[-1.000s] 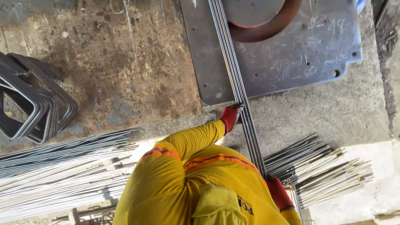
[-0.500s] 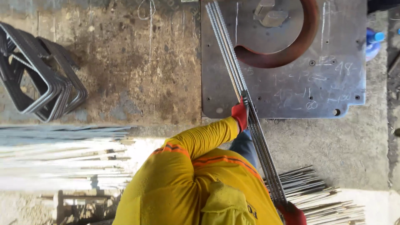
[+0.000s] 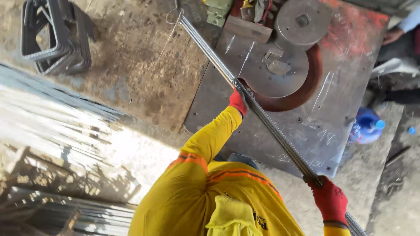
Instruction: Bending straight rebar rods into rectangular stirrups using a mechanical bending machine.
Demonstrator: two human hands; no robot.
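Both my hands wear red gloves and my sleeves are yellow. My left hand point(image 3: 237, 101) grips a bundle of long ribbed steel bars point(image 3: 280, 133) where it crosses a grey steel bending plate point(image 3: 218, 100). My right hand point(image 3: 330, 201) holds the same bundle lower down, off the plate's near edge. The bars run diagonally from upper left to lower right. They pass beside a rusty curved arm point(image 3: 302, 94) under a round steel disc point(image 3: 302, 21).
Bent rectangular bar loops point(image 3: 54, 41) are stacked at top left on the dirty concrete. Straight bars point(image 3: 57, 118) lie in a pile at left. A blue bottle point(image 3: 365, 126) sits right of the plate. Another person's hand point(image 3: 393, 35) shows at top right.
The bundle has swung to a steeper diagonal across the plate. My left hand has moved from the plate's near edge up to the curved arm, and my right hand has come fully into view.
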